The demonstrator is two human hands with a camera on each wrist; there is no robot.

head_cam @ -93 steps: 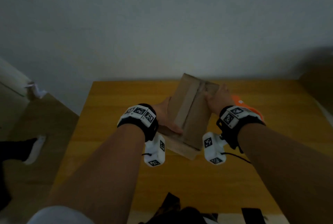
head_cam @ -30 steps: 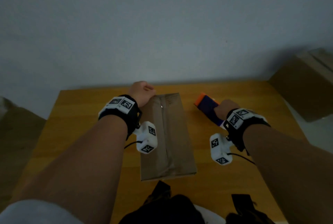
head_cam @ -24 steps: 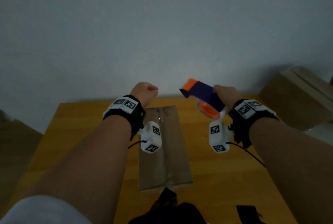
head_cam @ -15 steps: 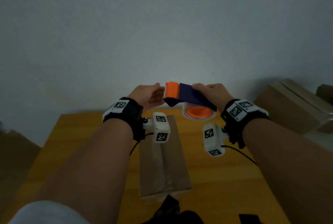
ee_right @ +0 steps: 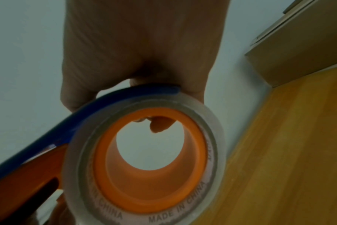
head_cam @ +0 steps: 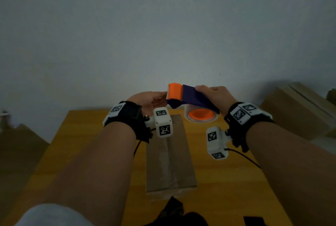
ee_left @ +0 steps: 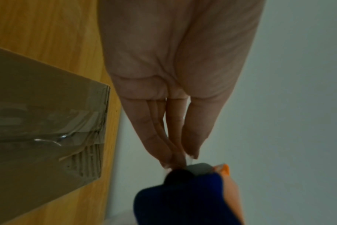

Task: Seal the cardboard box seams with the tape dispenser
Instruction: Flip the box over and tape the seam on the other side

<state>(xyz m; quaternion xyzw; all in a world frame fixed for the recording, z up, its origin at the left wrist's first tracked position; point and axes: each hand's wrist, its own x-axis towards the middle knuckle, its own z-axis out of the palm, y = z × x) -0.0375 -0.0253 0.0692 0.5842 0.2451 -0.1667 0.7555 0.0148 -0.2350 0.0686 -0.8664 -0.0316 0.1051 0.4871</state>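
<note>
A flat cardboard box (head_cam: 170, 155) lies lengthwise on the wooden table (head_cam: 91, 144), with clear tape along its middle seam and over its far end (ee_left: 38, 121). Above its far end my right hand (head_cam: 209, 92) grips the blue and orange tape dispenser (head_cam: 190, 98) in the air. In the right wrist view its clear tape roll (ee_right: 150, 164) fills the frame, and my right hand (ee_right: 137, 73) wraps the blue frame. My left hand (head_cam: 161, 99) meets the orange nose. Its thumb and fingertips (ee_left: 183, 158) pinch the clear tape end at the dispenser (ee_left: 183, 197).
A larger cardboard box (head_cam: 298, 109) stands beyond the table's right side against the grey wall, also in the right wrist view (ee_right: 298, 38). Something dark (head_cam: 174, 213) sits at the table's near edge, just below the flat box.
The box, earlier held tilted in both hands, now lies flat. My right hand lifted the dispenser off the table. My left hand left the box and reached the dispenser's nose.
</note>
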